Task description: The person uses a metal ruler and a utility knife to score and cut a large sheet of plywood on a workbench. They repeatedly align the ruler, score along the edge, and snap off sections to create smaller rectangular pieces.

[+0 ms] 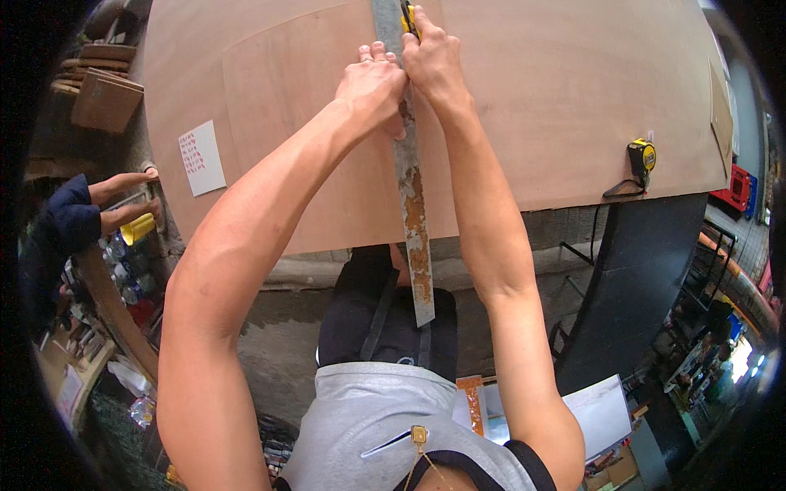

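A large sheet of plywood (557, 74) lies before me. Across it runs a long metal straightedge (413, 204), worn and rust-stained, its near end jutting past the sheet's front edge over my lap. My left hand (372, 86) bears down on the straightedge, fingertips pointing away and the thumb lower down, holding it against the wood. Close beside it, my right hand (436, 61) is closed around a yellow and black utility knife (409, 18) at the straightedge's right side. The knife's tip is out of sight at the top of the picture.
On the sheet, a white paper with red handwriting (202, 158) lies at left and a yellow-black tape measure (641, 157) at right. A dark panel (634, 278) stands below the right edge. Another person's arms (123, 200) show at far left, near stacked wooden pieces (106, 98).
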A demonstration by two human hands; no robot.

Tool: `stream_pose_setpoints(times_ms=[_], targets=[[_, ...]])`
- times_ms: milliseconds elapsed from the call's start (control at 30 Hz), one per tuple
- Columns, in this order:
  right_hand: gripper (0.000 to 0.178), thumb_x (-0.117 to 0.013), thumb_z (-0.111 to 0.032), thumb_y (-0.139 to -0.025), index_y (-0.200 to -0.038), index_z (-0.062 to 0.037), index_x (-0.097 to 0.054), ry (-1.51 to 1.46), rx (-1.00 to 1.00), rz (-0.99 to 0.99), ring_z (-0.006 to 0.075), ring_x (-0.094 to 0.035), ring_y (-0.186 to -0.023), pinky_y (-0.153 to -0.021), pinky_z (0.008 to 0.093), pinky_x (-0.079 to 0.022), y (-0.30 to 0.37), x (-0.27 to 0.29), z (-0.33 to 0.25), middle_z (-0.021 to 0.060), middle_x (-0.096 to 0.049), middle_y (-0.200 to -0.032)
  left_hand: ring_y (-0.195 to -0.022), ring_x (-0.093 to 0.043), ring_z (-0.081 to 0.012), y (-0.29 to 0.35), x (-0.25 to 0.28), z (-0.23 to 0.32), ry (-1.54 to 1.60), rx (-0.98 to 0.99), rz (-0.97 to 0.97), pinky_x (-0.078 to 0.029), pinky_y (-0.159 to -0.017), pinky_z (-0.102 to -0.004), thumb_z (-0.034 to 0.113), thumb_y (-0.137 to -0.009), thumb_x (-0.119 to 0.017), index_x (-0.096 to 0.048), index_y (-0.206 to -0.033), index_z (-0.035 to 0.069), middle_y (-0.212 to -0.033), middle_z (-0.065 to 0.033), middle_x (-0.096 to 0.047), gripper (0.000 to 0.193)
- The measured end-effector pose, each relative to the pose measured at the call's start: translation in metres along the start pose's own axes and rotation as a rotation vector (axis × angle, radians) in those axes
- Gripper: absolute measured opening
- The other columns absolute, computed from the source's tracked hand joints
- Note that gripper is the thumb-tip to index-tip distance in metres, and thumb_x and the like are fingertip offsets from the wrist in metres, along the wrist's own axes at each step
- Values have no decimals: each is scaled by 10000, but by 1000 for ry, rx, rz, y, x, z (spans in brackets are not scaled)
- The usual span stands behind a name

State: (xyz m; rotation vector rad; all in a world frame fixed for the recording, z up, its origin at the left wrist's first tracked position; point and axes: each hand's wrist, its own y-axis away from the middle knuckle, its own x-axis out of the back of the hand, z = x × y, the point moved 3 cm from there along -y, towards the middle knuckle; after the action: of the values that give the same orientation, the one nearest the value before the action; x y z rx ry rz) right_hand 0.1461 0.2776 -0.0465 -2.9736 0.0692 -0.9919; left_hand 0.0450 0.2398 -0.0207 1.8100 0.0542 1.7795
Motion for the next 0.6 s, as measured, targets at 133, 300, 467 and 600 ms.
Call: stream_pose_setpoints(times_ms=[133,300,467,600], targets=[[476,-542,-83,-873,-1326,54,-490,43,53,7,430,-663,-910,-810,462,-542,-1,6,-6,302,-660,-934,-1362,-332,-470,1,3,2,61,4,5,-417,-1069,-453,302,-470,-932,-377,-1369,-119,-1452,-378,-288,1138],[465,-508,-143,-892,-1332,7,-486,-18,1,-74,444,-635,-884,-748,474,-518,-6,6,-3,321,-639,-958,-1360,-348,-449,0,3,1,2,-14,6,-404,-1081,-445,379,-469,-922,-359,-1387,-97,-1454,-357,-308,1178],[472,-519,-117,-871,-1318,35,-508,79,-17,-112,454,-625,-974,-827,485,-506,11,19,-23,339,-627,-986,-1353,-350,-471,7,8,-1,50,-40,37,-421,-1055,-467,350,-474,-929,-405,-1355,-117,-1444,-363,-324,1126],[455,-494,-88,-886,-1322,40,-500,38,-32,-134,453,-637,-918,-770,480,-512,31,29,-26,349,-620,-948,-1357,-355,-454,6,4,-4,67,-48,67,-416,-1045,-505,361,-481,-927,-390,-1367,-116,-1452,-346,-328,1140]])
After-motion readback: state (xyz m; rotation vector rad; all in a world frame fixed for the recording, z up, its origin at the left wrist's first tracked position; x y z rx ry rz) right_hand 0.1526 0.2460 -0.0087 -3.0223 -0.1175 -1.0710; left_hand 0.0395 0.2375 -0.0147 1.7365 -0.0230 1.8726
